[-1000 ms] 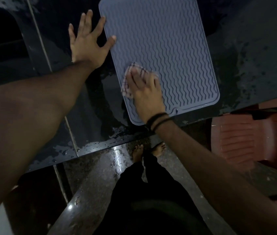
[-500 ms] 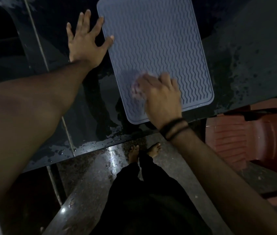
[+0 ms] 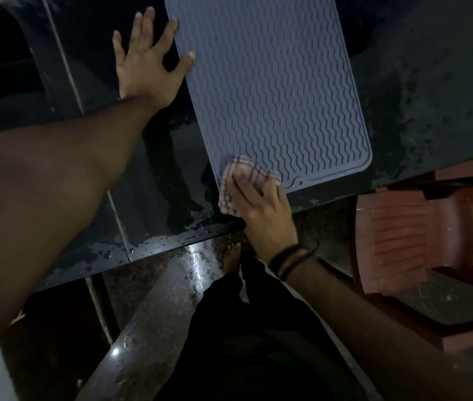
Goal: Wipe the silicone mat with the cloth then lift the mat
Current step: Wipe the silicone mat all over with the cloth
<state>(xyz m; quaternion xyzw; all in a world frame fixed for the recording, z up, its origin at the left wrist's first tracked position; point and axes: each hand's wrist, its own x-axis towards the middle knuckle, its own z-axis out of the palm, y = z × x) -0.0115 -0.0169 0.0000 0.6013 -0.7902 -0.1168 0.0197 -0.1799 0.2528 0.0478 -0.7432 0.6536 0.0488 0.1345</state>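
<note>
Silicone mat (image 3: 270, 91): your right hand (image 3: 261, 209) drags the bunched cloth (image 3: 241, 180) back to its near corner; your left hand (image 3: 148, 65), splayed flat, pins the edge; wiping continues.

Dim wet dark counter (image 3: 432, 82), red plastic chair (image 3: 420, 241) beside

Checked cloth (image 3: 246, 175) bunched on flat grey wavy-ribbed mat's (image 3: 270, 91) near-left corner.

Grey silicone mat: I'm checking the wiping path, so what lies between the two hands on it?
Only bare wavy-ribbed grey silicone mat lies between the left hand and the right hand pressing the checked cloth, per the head view.
</note>
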